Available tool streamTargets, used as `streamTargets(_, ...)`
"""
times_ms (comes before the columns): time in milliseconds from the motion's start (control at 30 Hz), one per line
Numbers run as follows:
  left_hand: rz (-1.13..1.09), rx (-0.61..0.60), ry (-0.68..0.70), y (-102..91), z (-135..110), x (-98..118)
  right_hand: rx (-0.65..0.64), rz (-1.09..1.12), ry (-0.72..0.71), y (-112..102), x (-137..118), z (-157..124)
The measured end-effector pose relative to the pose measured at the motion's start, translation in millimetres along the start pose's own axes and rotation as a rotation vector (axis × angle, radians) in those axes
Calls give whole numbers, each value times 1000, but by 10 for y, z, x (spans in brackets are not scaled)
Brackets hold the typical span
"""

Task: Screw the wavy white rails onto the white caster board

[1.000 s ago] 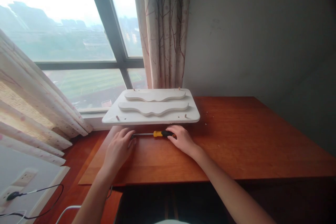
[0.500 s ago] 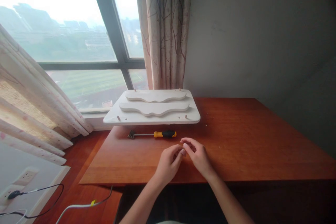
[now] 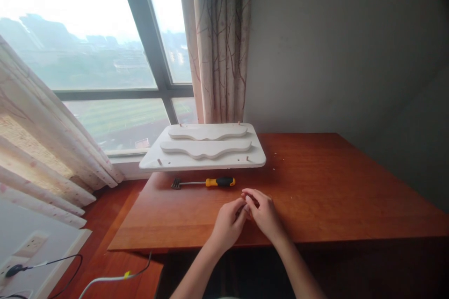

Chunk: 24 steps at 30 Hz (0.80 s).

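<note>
The screwdriver (image 3: pixel 220 181) lies flat on the table (image 3: pixel 333 187), beyond and left of the hands and untouched by either; its handle end is nearest them. Small dark screws (image 3: pixel 176 183) cluster at its tip, farther left. Left hand (image 3: pixel 228 223) and right hand (image 3: pixel 264 212) are fingertips together with fingers curled; whether they pinch anything small cannot be told. Beyond the screwdriver sits a white board (image 3: pixel 206 164), bearing two wavy strips (image 3: pixel 206 149) and short wooden pegs (image 3: pixel 247 158).
</note>
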<state>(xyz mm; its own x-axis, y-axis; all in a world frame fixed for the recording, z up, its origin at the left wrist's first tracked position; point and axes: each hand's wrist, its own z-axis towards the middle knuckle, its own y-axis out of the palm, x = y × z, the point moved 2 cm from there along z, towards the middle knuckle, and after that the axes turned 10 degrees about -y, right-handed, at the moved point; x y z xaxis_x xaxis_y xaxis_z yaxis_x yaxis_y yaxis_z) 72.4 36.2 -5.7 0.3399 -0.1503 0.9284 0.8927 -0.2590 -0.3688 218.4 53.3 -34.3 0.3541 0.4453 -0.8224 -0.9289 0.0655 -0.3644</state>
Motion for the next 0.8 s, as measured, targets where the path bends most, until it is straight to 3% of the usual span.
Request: streamTargets(800,24,9,8,-11,-12,32,13,-10,-8,-3,-4,2)
